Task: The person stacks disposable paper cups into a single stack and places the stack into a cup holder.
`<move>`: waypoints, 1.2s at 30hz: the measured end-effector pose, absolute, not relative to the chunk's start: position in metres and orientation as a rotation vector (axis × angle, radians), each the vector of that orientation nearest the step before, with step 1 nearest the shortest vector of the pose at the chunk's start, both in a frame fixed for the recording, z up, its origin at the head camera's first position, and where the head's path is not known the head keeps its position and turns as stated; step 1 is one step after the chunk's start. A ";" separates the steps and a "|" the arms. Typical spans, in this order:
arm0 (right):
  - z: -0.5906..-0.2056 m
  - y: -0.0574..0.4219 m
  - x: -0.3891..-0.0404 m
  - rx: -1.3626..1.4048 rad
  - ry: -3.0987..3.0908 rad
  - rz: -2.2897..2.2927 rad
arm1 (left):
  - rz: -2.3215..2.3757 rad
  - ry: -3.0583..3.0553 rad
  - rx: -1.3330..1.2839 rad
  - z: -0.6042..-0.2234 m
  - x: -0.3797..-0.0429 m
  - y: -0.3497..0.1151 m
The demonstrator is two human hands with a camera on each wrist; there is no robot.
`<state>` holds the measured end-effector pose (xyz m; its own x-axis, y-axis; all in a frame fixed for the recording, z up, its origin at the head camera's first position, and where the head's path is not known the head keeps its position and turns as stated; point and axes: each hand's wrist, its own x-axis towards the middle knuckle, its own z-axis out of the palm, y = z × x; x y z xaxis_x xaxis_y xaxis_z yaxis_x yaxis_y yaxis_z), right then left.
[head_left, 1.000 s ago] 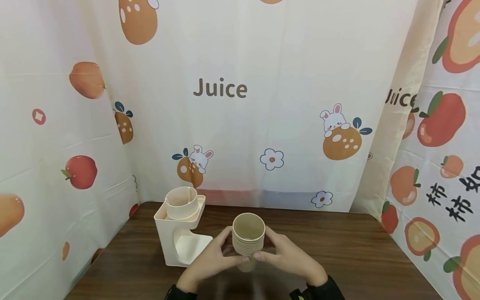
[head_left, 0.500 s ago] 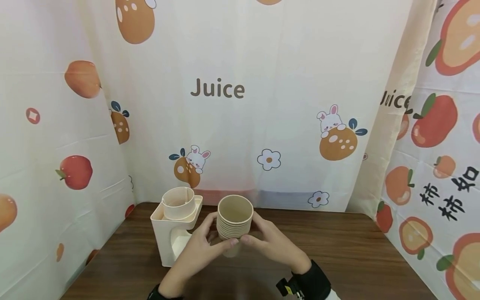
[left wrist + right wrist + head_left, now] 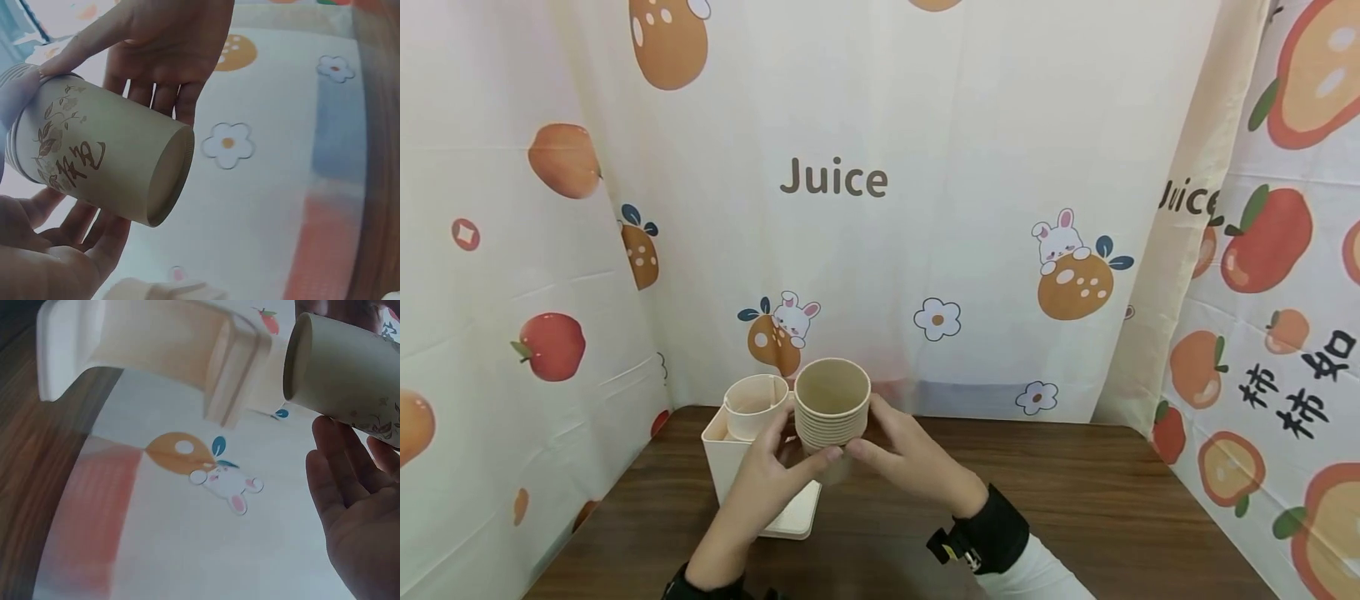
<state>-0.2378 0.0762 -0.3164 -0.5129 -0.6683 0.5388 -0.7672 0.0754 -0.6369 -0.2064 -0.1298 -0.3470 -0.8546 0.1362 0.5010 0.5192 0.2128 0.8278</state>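
Note:
A stack of nested beige paper cups [image 3: 831,408] is held up in front of me with its mouths facing up. From the left side my left hand [image 3: 763,479] grips it, thumb at the near side and fingers round the back. My right hand [image 3: 917,458] holds the opposite side, and the two thumb tips nearly meet. Brown leaf print and lettering mark the outermost cup [image 3: 103,150] in the left wrist view. Just beyond the left hand stands a cream cup dispenser [image 3: 720,467] with a round open tube [image 3: 756,408] on top; the left hand partly covers it.
Everything stands over a dark brown wooden table [image 3: 1037,508]. Behind it hangs a pale fruit-print curtain [image 3: 970,208], with more such cloth at the left and right sides. The dispenser's flat base [image 3: 797,512] sticks out below the held cups.
Both hands have raised the cup stack and carried it leftward, close to the dispenser. The hold on it looks the same. The head view has turned slightly right.

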 end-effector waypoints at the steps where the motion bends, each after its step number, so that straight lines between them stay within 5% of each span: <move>1: -0.313 0.074 -0.239 1.505 -2.211 1.439 | -1.682 -2.163 -0.605 -0.344 -0.207 -0.132; 21: -0.260 0.019 -0.265 1.568 -2.180 1.239 | -1.396 -2.144 -0.568 -0.295 -0.223 -0.191; 36: -0.297 -0.014 -0.304 1.553 -2.265 1.254 | -1.283 -2.183 -0.543 -0.319 -0.243 -0.219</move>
